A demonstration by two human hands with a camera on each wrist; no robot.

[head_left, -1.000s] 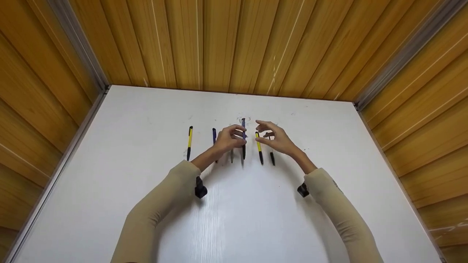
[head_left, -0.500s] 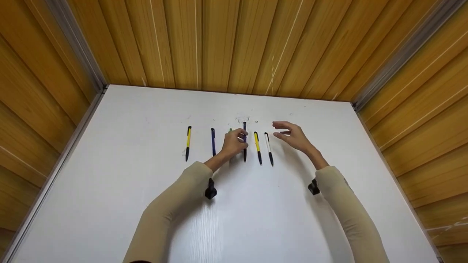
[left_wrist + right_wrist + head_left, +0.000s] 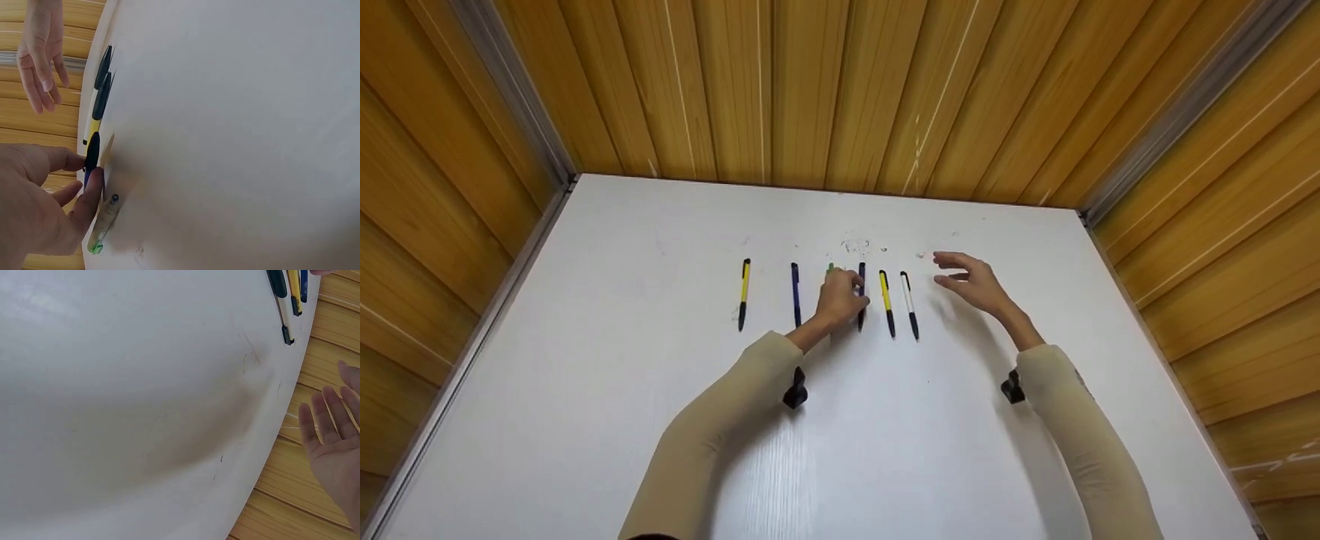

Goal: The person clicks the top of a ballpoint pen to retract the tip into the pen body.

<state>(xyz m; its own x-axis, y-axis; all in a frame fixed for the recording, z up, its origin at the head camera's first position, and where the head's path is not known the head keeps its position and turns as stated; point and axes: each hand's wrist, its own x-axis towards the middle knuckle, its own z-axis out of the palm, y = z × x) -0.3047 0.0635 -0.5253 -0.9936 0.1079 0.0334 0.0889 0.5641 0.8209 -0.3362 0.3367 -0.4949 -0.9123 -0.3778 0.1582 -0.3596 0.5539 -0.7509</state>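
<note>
My left hand pinches a blue pen with a black grip between thumb and fingers, low at the table. The left wrist view shows its black grip rising past the fingertips. Partly hidden beneath that hand is a clear pen with a green end. To the right lie a yellow pen and a white pen, both with black grips. My right hand hovers right of the white pen, fingers apart and holding nothing.
Another blue pen and another yellow pen lie to the left, roughly parallel to the others. The white table is bounded by wood-patterned walls at the back and sides. Small dark marks dot the tabletop near the pens.
The blue pen in my left hand has come down and nearer, into line with the other pens. My right hand has moved right, away from the yellow and white pens.
</note>
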